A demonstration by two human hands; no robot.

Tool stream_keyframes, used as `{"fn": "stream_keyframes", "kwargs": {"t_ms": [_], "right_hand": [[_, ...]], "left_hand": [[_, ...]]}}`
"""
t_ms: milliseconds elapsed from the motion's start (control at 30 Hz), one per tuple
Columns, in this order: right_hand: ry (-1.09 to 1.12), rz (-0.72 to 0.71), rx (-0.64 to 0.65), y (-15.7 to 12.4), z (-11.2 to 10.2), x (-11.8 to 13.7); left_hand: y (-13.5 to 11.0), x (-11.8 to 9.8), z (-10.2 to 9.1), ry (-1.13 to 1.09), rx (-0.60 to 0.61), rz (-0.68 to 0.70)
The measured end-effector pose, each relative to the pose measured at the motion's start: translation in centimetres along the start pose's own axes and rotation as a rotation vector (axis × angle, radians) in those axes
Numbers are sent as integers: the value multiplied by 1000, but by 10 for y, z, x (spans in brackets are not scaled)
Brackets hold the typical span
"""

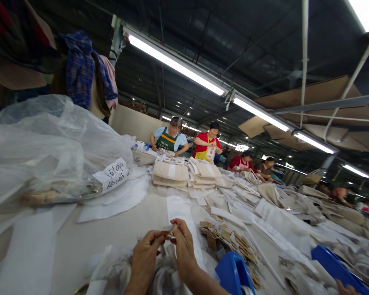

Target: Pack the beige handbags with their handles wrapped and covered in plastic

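Note:
Low in the middle of the head view, my left hand (145, 254) pinches a small brown hang tag (166, 234). My right hand (184, 248) is closed at the tag's other side, its thumb and finger pinching a thin pale string at the tag. Below my hands lies something whitish and wrapped in clear plastic (110, 266), partly hidden by my wrists. To the right of my right hand is a pile of brown hang tags (241, 246) with pale strings. Beside that pile stands a blue tape dispenser (233, 272).
A large clear plastic bag (64, 143) with a handwritten label fills the left. Stacked beige bags (170, 172) stand further back. White sheets and strips cover the table's right. A second blue dispenser (335, 264) and another person's hand (346, 287) are at lower right. Several co-workers stand beyond.

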State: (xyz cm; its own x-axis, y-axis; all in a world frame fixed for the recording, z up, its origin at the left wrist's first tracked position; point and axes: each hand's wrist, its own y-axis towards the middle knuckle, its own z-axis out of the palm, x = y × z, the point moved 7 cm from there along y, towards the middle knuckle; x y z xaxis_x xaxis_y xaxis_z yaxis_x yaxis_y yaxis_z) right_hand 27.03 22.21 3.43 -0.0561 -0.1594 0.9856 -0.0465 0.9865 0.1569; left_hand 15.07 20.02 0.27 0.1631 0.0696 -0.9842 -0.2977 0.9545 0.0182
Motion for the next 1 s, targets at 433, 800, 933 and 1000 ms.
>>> {"fn": "stream_keyframes", "kwargs": {"t_ms": [433, 800, 933, 1000], "right_hand": [[-57, 122, -57, 0, -14, -18], [-248, -51, 163, 6, 3, 23], [-194, -52, 234, 15, 10, 27], [-164, -54, 178, 19, 4, 28]], "left_hand": [[2, -1, -10, -124, -90, 27], [-11, -29, -13, -60, -116, 272], [-6, -21, -15, 59, -146, 294], [-2, -18, -16, 208, -184, 330]]}}
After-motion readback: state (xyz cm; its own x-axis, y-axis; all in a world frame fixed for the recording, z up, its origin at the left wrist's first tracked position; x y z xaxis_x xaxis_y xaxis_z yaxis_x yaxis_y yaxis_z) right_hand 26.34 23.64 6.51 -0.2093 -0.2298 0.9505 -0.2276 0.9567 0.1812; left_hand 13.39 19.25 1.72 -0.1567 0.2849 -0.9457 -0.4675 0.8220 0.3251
